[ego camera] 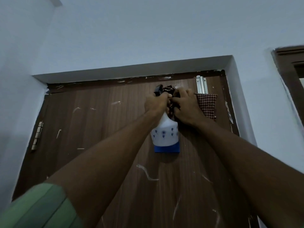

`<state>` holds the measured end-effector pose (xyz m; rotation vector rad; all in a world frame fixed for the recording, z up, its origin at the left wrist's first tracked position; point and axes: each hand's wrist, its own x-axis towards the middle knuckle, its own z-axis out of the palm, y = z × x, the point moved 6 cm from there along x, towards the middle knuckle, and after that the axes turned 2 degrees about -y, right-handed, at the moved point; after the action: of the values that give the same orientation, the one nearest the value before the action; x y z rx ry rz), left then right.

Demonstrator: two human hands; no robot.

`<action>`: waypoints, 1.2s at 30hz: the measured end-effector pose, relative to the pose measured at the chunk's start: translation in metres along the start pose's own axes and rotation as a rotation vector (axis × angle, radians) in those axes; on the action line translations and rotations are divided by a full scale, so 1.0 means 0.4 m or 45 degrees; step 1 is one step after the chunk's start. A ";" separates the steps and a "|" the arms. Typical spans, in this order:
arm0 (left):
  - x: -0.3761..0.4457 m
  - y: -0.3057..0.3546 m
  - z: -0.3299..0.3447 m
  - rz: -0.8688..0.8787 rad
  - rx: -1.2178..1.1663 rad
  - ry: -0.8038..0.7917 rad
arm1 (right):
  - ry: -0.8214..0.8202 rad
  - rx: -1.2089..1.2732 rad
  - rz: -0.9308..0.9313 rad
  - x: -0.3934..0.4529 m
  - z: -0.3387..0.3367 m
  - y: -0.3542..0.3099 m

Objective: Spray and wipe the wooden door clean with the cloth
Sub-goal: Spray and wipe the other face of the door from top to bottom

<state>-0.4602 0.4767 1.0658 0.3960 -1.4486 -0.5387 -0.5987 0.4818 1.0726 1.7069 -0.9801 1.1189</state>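
Note:
A dark wooden door [102, 122] with white paint streaks fills the view below a white recess. My left hand [156, 102] is raised near the door's top and grips the neck of a white spray bottle [165, 135] with a blue base and black trigger head. Right beside it, my right hand [185, 106] is closed on a red-and-white checked cloth [207, 104], which hangs against the door's upper right. Part of the cloth is bunched between the two hands, touching the bottle's head.
A metal latch bolt [202, 84] is fixed at the door's top right, just above the cloth. A hinge [37, 135] sits on the left edge. White walls [148, 30] surround the door, and a second dark frame [289, 71] stands at far right.

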 end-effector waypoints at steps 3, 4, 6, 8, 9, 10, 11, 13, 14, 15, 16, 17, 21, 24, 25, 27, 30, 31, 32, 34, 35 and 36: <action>-0.011 -0.011 0.031 0.019 0.102 -0.207 | -0.016 -0.085 -0.068 -0.002 -0.005 -0.006; -0.016 -0.013 0.033 -0.013 0.105 -0.254 | -0.032 -0.122 -0.090 -0.004 -0.004 -0.006; -0.027 -0.016 0.030 -0.056 0.145 -0.313 | -0.056 -0.185 -0.133 -0.005 -0.005 -0.008; -0.040 -0.020 0.026 -0.052 0.180 -0.337 | -0.061 -0.266 -0.179 -0.006 -0.004 -0.006; -0.045 -0.020 0.020 -0.043 0.167 -0.331 | -0.039 -0.331 -0.177 -0.005 -0.007 -0.003; -0.046 -0.019 0.010 -0.053 0.134 -0.315 | 0.002 -0.381 -0.124 -0.002 -0.015 0.005; -0.039 -0.019 -0.007 -0.087 0.112 -0.302 | 0.057 -0.391 -0.025 -0.001 -0.027 0.017; -0.022 -0.015 -0.046 -0.208 0.164 -0.334 | 0.138 -0.367 0.170 0.001 -0.046 0.041; -0.012 -0.008 -0.067 -0.264 0.239 -0.377 | 0.149 -0.375 0.216 0.004 -0.049 0.050; -0.004 0.001 -0.088 -0.302 0.345 -0.432 | 0.150 -0.380 0.228 0.006 -0.047 0.054; -0.002 0.012 -0.104 -0.325 0.472 -0.491 | 0.146 -0.374 0.214 0.010 -0.041 0.056; 0.000 0.023 -0.116 -0.326 0.619 -0.545 | 0.147 -0.347 0.193 0.013 -0.034 0.057; 0.009 0.036 -0.137 -0.190 1.020 -0.633 | 0.147 -0.276 0.141 0.024 -0.014 0.069; -0.003 0.038 -0.141 -0.128 1.008 -0.657 | 0.147 -0.241 0.111 0.023 -0.006 0.069; -0.007 0.038 -0.141 -0.127 1.009 -0.664 | 0.152 -0.216 0.110 0.025 -0.005 0.068; -0.011 0.031 -0.145 -0.134 1.043 -0.651 | 0.168 -0.149 0.118 0.030 -0.004 0.065; 0.000 0.021 -0.147 -0.055 1.115 -0.590 | 0.187 -0.104 0.137 0.040 -0.005 0.072; 0.006 0.025 -0.148 -0.001 1.134 -0.563 | 0.192 -0.112 0.154 0.046 -0.001 0.073; 0.010 0.032 -0.151 0.044 1.149 -0.543 | 0.202 -0.110 0.180 0.054 0.005 0.072; 0.023 0.038 -0.159 0.068 1.140 -0.553 | 0.242 -0.067 0.268 0.071 0.015 0.061; 0.037 0.035 -0.164 0.047 1.126 -0.566 | 0.262 -0.057 0.299 0.081 0.019 0.049; 0.049 0.032 -0.170 0.023 1.111 -0.575 | 0.259 -0.057 0.285 0.085 0.026 0.028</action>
<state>-0.3907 0.4717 1.0829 0.9883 -2.0902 0.0670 -0.5961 0.4632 1.1048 1.4405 -1.0768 1.3751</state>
